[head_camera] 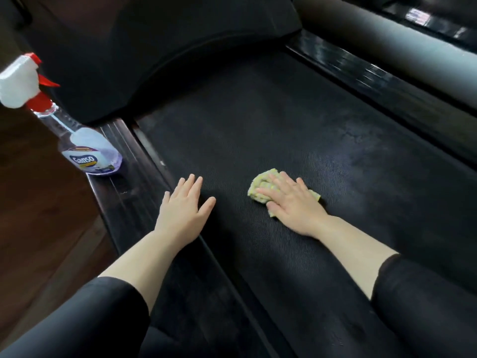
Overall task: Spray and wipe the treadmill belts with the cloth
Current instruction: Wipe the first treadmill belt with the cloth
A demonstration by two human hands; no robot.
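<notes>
The spray bottle (87,151) stands untouched on the treadmill's left side rail (121,192). The left hand (183,210) lies flat and relaxed at the left edge of the belt (284,120). Mid-belt, the right hand (291,205) presses the yellow cloth (260,186) under straight fingers. Wiping appears to be under way, and the next move likely calls for strokes toward the far end. The palm hides much of the cloth.

black sleeves (108,306) (pushed up), bare forearms, ringless fingers
</notes>
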